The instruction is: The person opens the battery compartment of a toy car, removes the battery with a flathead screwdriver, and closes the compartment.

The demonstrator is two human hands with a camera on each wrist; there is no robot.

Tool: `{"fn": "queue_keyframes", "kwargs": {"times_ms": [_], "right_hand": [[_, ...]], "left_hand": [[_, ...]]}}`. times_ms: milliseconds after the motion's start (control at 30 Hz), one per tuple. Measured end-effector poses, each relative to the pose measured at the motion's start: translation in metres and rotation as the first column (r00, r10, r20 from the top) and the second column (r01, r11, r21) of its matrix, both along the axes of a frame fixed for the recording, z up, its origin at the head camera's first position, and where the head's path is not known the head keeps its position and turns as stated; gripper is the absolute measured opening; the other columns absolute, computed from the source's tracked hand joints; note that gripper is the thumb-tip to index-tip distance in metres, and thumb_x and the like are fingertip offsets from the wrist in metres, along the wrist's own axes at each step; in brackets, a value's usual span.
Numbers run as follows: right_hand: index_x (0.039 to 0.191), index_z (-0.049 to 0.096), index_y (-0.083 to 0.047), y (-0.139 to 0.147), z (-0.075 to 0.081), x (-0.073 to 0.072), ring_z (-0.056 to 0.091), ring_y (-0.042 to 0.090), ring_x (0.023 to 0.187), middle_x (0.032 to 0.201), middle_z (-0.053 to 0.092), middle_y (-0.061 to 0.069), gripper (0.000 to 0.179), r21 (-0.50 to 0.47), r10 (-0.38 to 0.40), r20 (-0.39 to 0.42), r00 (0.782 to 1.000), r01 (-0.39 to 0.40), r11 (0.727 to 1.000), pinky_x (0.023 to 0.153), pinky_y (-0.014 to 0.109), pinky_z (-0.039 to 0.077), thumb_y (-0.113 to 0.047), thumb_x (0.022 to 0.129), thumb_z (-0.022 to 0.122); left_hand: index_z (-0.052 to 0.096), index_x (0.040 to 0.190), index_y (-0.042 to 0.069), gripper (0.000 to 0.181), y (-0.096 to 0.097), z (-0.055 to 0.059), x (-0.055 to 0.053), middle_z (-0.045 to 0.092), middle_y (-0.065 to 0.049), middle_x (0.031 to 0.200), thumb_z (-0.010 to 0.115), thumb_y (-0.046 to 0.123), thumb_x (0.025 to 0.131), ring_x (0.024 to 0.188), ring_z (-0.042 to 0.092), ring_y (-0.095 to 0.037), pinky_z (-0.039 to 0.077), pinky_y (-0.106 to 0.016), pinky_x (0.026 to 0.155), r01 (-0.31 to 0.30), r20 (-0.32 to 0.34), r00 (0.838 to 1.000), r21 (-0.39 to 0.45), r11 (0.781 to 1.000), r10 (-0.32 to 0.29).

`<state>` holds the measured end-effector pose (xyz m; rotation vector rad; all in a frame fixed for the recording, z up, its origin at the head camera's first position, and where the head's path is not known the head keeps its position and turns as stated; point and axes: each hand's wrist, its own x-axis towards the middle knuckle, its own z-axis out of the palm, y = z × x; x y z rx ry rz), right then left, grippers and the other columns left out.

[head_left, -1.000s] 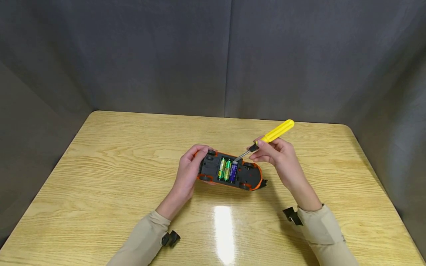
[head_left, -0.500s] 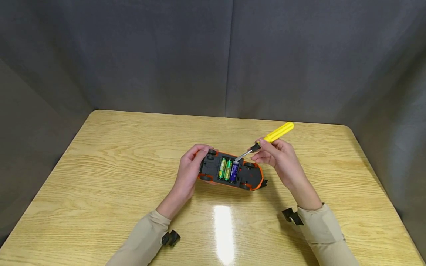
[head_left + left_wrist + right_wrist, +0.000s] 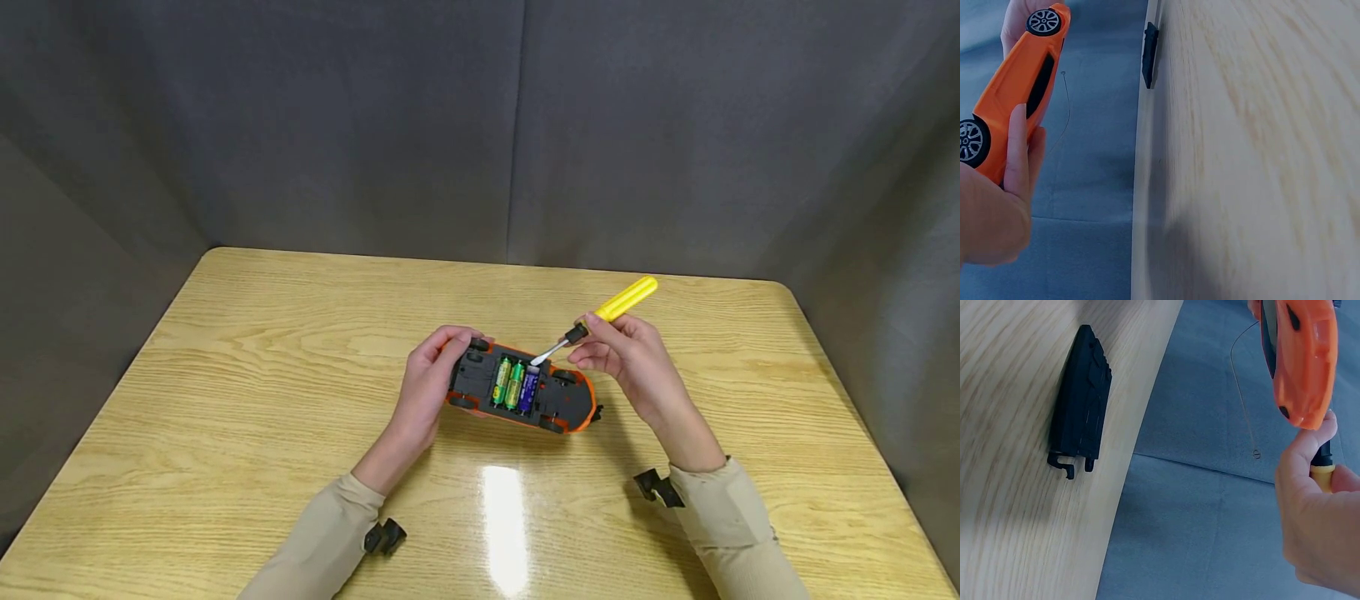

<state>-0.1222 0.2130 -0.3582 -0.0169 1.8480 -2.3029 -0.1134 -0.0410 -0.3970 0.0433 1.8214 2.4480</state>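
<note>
My left hand (image 3: 427, 379) grips the rear-left part of an orange toy car (image 3: 468, 383), turned so its black underside faces up. In its uncovered battery bay lie two green batteries (image 3: 513, 386) and one purple battery (image 3: 528, 387), side by side. Between thumb and fingers, my right hand (image 3: 637, 358) pinches a yellow-handled screwdriver (image 3: 626, 300). Its metal tip sits right at the upper end of the purple battery. The car's orange side and spoked wheels show in the left wrist view, with left fingers (image 3: 1017, 150) along it.
A black battery cover (image 3: 1082, 400) lies on the wooden table (image 3: 262, 375), below the car and mostly hidden by it in the head view. A thin wire (image 3: 1238, 387) dangles by the car in both wrist views. Dark curtains (image 3: 360, 125) enclose the table's back and sides.
The screwdriver has dipped slightly, its handle end lower, while its tip stays at the purple battery's end. The car has shifted very slightly; the left hand keeps its grip.
</note>
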Motion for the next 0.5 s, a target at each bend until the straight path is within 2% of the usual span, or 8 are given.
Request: {"fn": "queue_keyframes", "kwargs": {"times_ms": [100,333,500], "right_hand": [[0.105,0.063,-0.003,-0.0008,-0.0006,-0.0005,0.072,0.012,0.072,0.086,0.076,0.008,0.014,-0.016,-0.012,0.010,1.000,0.012,1.000,0.071,0.023,0.064,-0.013,0.109,0.053],[0.109,0.062,-0.001,-0.0043,0.0008,0.0010,0.074,0.015,0.076,0.083,0.074,0.008,0.015,-0.062,-0.095,0.015,0.995,0.096,0.993,0.075,0.025,0.065,-0.014,0.109,0.054],[0.110,0.061,-0.001,-0.0039,0.0047,0.0037,0.074,0.015,0.076,0.085,0.074,0.008,0.014,-0.085,-0.133,-0.018,0.991,0.131,0.988,0.074,0.024,0.065,-0.013,0.109,0.055]], "left_hand": [[0.070,0.110,0.002,0.023,0.0002,0.0007,-0.0001,0.072,-0.007,0.109,0.059,0.022,0.106,0.085,0.067,-0.018,0.062,-0.027,0.060,0.006,0.003,1.000,0.002,1.000,-0.006],[0.067,0.115,0.004,0.025,-0.0020,0.0012,-0.0010,0.066,-0.013,0.109,0.056,0.024,0.107,0.080,0.069,-0.025,0.065,-0.047,0.051,0.018,0.053,0.998,0.021,1.000,-0.019],[0.066,0.116,0.003,0.025,-0.0040,0.0030,-0.0025,0.063,-0.014,0.108,0.055,0.023,0.107,0.083,0.068,-0.026,0.065,-0.048,0.053,-0.006,0.080,0.997,0.033,0.999,0.004]]}}
